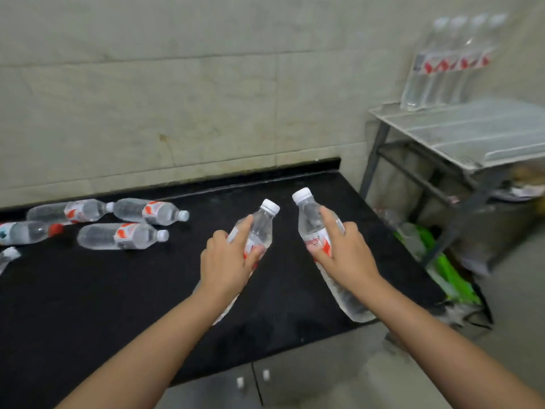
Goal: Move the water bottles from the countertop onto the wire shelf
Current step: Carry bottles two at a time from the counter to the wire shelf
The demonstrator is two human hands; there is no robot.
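My left hand [227,261] grips a clear water bottle [262,224] with a white cap and red label, held tilted above the black countertop [88,305]. My right hand [343,252] grips a second such bottle [309,214], cap pointing up and away. Several more bottles lie on their sides at the counter's left, among them one [118,236] nearest me, one [150,211] behind it and one [69,211] by the wall. The wire shelf [472,134] stands at the right, with several upright bottles [442,63] along its back.
A tiled wall [177,84] runs behind the counter. Under the shelf lie green bags [445,267] and clutter on the floor. Cabinet doors with small handles [253,377] sit below the counter's front edge.
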